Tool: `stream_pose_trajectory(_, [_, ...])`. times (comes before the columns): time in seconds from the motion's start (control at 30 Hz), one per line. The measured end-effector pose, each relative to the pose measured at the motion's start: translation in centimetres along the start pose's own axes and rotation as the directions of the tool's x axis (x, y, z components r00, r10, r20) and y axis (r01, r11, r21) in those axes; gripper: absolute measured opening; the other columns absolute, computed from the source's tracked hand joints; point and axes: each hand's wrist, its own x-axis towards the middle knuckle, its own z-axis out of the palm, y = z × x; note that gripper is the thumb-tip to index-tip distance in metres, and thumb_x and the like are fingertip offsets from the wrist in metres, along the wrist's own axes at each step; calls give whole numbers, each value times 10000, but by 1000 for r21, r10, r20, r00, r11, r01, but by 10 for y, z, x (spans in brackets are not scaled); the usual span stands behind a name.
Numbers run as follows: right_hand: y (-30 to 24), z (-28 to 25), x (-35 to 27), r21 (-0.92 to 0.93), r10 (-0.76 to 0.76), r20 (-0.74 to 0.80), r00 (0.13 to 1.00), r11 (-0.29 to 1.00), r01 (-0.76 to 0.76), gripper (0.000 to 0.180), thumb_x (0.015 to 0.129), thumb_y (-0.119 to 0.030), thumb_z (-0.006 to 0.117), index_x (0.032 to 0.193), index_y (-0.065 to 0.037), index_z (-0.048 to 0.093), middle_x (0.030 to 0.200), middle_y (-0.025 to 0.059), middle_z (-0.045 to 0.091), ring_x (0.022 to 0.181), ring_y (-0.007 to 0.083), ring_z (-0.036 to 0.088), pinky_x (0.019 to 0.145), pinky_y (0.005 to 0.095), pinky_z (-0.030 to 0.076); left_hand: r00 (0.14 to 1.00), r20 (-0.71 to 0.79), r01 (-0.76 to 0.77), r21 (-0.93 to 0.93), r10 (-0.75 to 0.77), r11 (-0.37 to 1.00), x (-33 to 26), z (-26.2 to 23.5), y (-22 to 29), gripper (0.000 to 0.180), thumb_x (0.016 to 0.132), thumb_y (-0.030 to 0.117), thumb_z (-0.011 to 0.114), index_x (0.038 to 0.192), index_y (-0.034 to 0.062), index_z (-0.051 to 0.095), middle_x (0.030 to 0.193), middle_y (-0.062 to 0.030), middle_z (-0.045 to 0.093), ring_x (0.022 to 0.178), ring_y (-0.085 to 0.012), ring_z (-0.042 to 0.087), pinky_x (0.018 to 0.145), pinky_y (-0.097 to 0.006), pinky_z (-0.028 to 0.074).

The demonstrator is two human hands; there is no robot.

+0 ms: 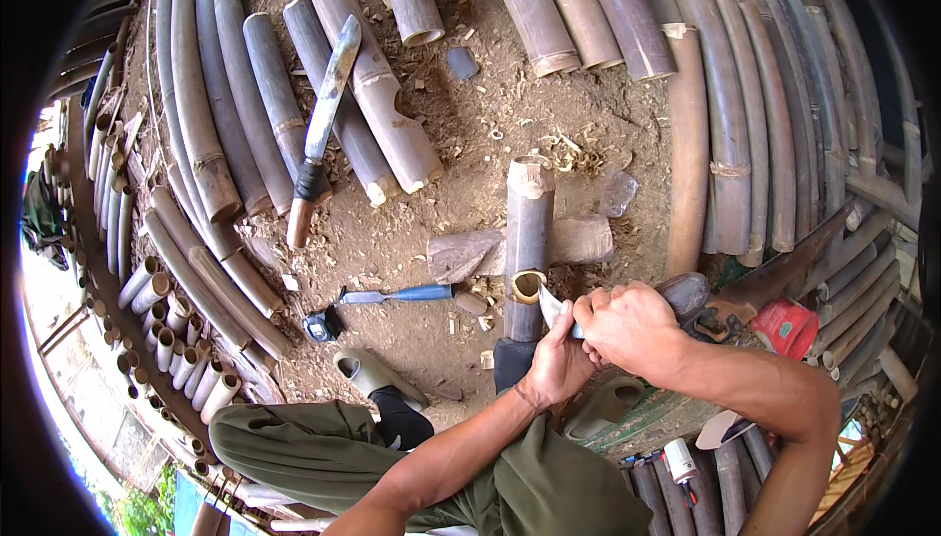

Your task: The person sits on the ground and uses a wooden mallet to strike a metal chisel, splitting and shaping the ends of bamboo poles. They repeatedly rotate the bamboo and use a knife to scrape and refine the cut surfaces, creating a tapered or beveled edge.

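A bamboo length (529, 211) lies pointing away from me across a split wood block (578, 239). An oval hole is cut in its upper side near my end. At that hole's right edge is the pale blade of a knife (552, 308). My right hand (632, 328) is closed in a fist round the knife, hiding most of its handle. My left hand (561, 367) is closed against the knife too, its thumb pressed along the blade. A dark sock-like foot covering (514, 362) rests against the bamboo's near end.
To the left lie a blue-handled chisel (402, 294), a tape measure (320, 326) and a machete (326, 110). A handsaw (784, 269) and a red object (787, 328) are at right. Bamboo lengths (730, 134) surround the dirt floor. Wood shavings (571, 156) are scattered beyond the block.
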Motion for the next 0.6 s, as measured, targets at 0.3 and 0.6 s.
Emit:
stream_pose_trajectory(0.3, [-86, 74, 9, 835, 507, -15, 862, 480, -268, 403, 790, -190, 713, 1150, -66, 583, 827, 185, 685, 722, 379, 683, 613, 458, 553, 927, -295, 238, 940, 232, 245, -47, -4, 79, 526, 996, 392, 502, 784, -58, 673, 635, -161, 629, 594, -229, 632, 575, -409, 507])
stream_pose_trajectory(0.6, [-99, 69, 5, 908, 702, -32, 711, 318, -273, 515, 798, -158, 667, 1295, -88, 552, 1040, 188, 688, 891, 405, 672, 758, 467, 549, 947, -61, 43, 997, 315, 65, -28, -1, 71, 468, 948, 332, 516, 863, -108, 653, 775, -346, 636, 762, -430, 689, 670, -457, 524])
